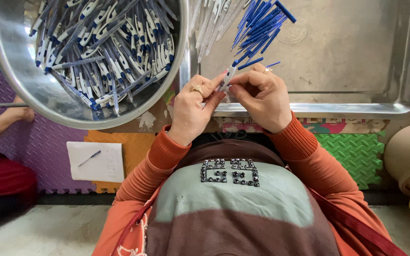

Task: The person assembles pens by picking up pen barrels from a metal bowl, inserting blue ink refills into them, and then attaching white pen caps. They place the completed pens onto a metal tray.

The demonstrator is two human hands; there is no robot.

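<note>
- Round steel bowl (pixel 20 71) of finished pens sits left of the flat steel tray (pixel 357 71) holding loose blue refills (pixel 262 28).
- Left hand (pixel 193 111) and right hand (pixel 262 97) pinch one white pen (pixel 228 78), fingers closed.

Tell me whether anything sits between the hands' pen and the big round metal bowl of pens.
Nothing visible does. Both the left hand and right hand pinch the white pen just right of the bowl. Only the bowl's raised rim and the corner of the metal tray lie between them.

Blue-and-white pens (pixel 105 42) in silver bowl (pixel 20 85), blue refills (pixel 259 28), orange sleeves (pixel 167 151), green w/ purple floor mats (pixel 357 147).
</note>
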